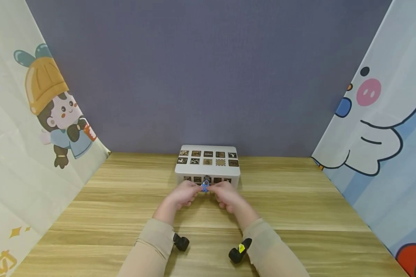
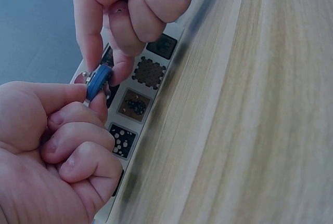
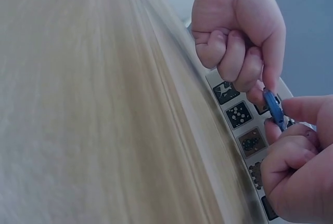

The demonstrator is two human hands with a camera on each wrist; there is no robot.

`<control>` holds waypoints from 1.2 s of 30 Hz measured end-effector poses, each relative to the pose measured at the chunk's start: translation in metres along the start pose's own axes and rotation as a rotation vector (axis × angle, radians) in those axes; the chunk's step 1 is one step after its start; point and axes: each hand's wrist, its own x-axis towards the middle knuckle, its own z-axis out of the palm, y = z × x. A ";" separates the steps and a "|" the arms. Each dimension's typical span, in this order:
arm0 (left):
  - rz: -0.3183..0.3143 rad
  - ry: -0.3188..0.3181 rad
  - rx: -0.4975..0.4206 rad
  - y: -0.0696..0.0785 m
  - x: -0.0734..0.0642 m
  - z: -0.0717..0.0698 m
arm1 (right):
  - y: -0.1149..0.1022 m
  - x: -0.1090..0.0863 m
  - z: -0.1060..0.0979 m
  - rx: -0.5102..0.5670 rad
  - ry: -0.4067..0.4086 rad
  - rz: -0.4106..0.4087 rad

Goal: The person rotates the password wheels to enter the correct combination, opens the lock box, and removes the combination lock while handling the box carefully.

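A white box (image 1: 208, 169) with rows of small dark picture squares stands against the back wall. At the middle of its front is a small blue padlock (image 1: 205, 187), close to the metal clasp (image 1: 206, 178). From the left, my left hand (image 2: 62, 151) pinches the padlock (image 2: 99, 82) between thumb and forefinger, other fingers curled in. Opposite it, my right hand (image 3: 304, 167) pinches the other side of the padlock (image 3: 273, 108) the same way. Fingertips cover part of the padlock, and both hands hide parts of the box front.
The box rests on a wood-grain table (image 1: 208, 246) before a grey-blue back panel (image 1: 208, 77). Printed cloths hang at the left (image 1: 7, 115) and right (image 1: 381, 154) sides. Black wrist cameras (image 1: 181, 243) protrude inward from both sleeves.
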 end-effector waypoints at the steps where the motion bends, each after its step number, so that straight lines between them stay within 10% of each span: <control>1: 0.000 0.001 0.000 0.000 0.000 0.000 | 0.000 0.000 0.000 0.004 -0.001 0.001; 36: 0.013 -0.008 0.002 0.000 0.002 0.000 | 0.005 0.006 0.004 0.074 -0.011 0.010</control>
